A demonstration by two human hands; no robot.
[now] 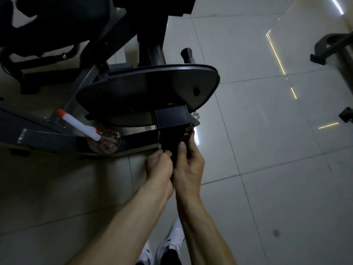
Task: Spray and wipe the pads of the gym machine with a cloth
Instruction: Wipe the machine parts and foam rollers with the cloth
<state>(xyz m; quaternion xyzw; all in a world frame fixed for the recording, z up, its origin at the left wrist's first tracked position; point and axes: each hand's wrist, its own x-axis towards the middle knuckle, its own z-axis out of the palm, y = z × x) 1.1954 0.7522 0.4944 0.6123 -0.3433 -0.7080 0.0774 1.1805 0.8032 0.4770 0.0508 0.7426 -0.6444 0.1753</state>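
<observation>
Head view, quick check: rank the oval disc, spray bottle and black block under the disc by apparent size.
1. Oval disc: clearly largest.
2-3. Spray bottle and black block: look about alike, bottle longer, block squarer; not ranked.

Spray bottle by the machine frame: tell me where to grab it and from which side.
Take the spray bottle by its white neck, where the head meets the clear round body. Come down from the near side: the orange nozzle points away to the left, and the round pad overhangs behind. Free the left hand from the cloth first.
</observation>
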